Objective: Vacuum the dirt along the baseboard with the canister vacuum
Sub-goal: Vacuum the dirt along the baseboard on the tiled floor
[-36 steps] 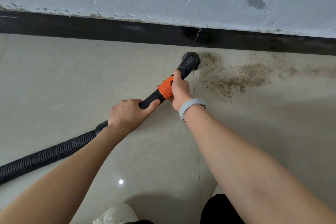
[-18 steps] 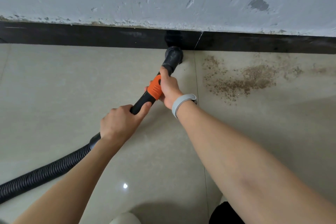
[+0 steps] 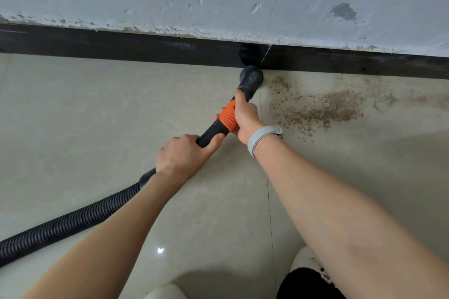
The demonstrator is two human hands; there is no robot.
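Pulled back slightly from half a second ago: round black plastic vacuum nozzle [image 3: 251, 77] now butted against the dark baseboard strip [image 3: 121, 43], just left of the brown scatter of gritty dirt [image 3: 320, 109]. Probably lined up to sweep rightward through the pile. Right hand [image 3: 245, 116] wrapped around the orange collar of the black wand [image 3: 228, 118], close behind the nozzle for aim. Left hand [image 3: 184, 155] curled round the wand's rear end, ahead of the ribbed black hose [image 3: 68, 223], likely steadying its drag. Grey wristband [image 3: 262, 137] on the right wrist. Pale glossy tile floor [image 3: 97, 116] beneath both hands.
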